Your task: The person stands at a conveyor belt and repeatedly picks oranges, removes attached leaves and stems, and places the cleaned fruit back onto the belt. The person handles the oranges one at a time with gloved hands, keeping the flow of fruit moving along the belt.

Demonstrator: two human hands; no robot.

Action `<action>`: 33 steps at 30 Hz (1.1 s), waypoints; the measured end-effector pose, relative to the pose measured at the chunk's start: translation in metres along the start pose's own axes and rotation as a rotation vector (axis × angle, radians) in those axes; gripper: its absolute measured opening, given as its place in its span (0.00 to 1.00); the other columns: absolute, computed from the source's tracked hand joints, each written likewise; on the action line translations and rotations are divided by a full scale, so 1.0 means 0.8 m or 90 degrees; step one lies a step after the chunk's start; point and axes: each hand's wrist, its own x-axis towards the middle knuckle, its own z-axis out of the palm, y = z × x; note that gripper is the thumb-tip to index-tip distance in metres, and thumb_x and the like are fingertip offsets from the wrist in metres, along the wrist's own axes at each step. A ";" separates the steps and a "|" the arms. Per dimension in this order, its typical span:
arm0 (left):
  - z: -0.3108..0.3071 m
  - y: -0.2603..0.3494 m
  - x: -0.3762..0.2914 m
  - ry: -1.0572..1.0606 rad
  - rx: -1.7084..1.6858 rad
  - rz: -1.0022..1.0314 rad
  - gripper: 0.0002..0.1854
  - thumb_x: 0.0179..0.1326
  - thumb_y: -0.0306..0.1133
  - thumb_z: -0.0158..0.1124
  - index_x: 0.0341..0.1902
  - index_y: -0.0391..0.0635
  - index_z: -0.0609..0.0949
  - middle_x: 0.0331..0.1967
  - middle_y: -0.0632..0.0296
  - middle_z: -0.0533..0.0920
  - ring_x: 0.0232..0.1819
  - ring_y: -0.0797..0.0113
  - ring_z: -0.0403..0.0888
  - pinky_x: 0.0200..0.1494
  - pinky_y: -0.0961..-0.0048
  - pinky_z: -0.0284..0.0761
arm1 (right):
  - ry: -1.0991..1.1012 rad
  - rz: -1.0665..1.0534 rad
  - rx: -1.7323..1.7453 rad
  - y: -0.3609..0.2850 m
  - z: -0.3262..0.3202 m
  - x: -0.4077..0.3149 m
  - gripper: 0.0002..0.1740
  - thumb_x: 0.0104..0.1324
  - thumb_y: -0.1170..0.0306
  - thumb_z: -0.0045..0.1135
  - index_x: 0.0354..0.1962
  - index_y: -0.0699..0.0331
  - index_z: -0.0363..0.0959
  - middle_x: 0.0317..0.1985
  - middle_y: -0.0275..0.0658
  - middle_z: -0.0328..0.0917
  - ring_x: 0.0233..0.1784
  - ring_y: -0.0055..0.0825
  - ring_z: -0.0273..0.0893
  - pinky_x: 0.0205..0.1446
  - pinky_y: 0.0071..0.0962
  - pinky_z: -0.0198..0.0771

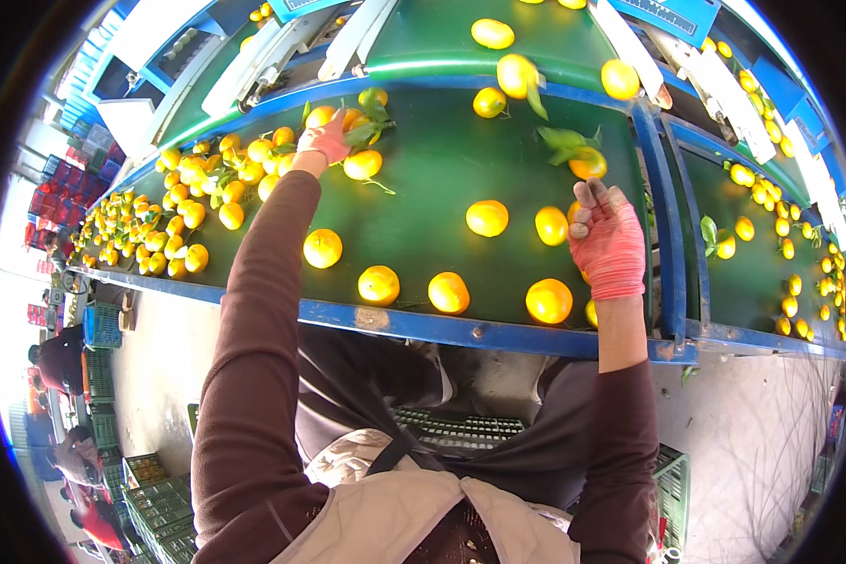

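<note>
My left hand (328,139), in a pink glove, reaches over the left part of a green conveyor belt (423,162). It lies among mandarins, close against a mandarin (319,116) and beside a leafy one (363,164); its fingers are partly hidden, so a grip cannot be told. My right hand (606,240), in a pink glove with greyed fingertips, is above the belt's right side. Its fingers are bent and somewhat apart, with no fruit seen in them. Just beyond the fingertips is a mandarin (587,163) with blurred leaves (564,143). Another mandarin (551,225) is left of this hand.
A blue metal rail (409,323) edges the belt nearest me. Many mandarins (190,173) crowd the left. A blue divider (659,225) separates a second belt (740,275) at right. Green crates (158,504) and other people (60,359) are at far left.
</note>
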 end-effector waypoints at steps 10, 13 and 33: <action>0.042 -0.036 -0.099 -0.035 -0.159 0.028 0.23 0.54 0.47 0.57 0.49 0.46 0.80 0.43 0.44 0.82 0.49 0.45 0.79 0.53 0.56 0.74 | -0.021 0.047 -0.002 0.009 -0.003 0.006 0.14 0.66 0.61 0.57 0.43 0.63 0.74 0.37 0.40 0.83 0.24 0.25 0.74 0.25 0.22 0.66; 0.035 -0.028 -0.141 0.013 -0.229 0.004 0.20 0.56 0.44 0.53 0.46 0.45 0.80 0.41 0.42 0.82 0.49 0.43 0.78 0.53 0.53 0.73 | -0.018 0.041 0.008 0.013 -0.006 0.009 0.14 0.66 0.62 0.56 0.43 0.63 0.74 0.37 0.40 0.83 0.25 0.26 0.74 0.25 0.22 0.67; -0.038 0.073 -0.249 0.184 -0.998 0.129 0.21 0.59 0.34 0.67 0.53 0.36 0.77 0.48 0.59 0.79 0.49 0.69 0.75 0.53 0.73 0.71 | -0.085 0.145 -0.130 0.054 0.021 -0.022 0.22 0.65 0.53 0.58 0.50 0.56 0.69 0.45 0.40 0.78 0.36 0.33 0.80 0.31 0.32 0.75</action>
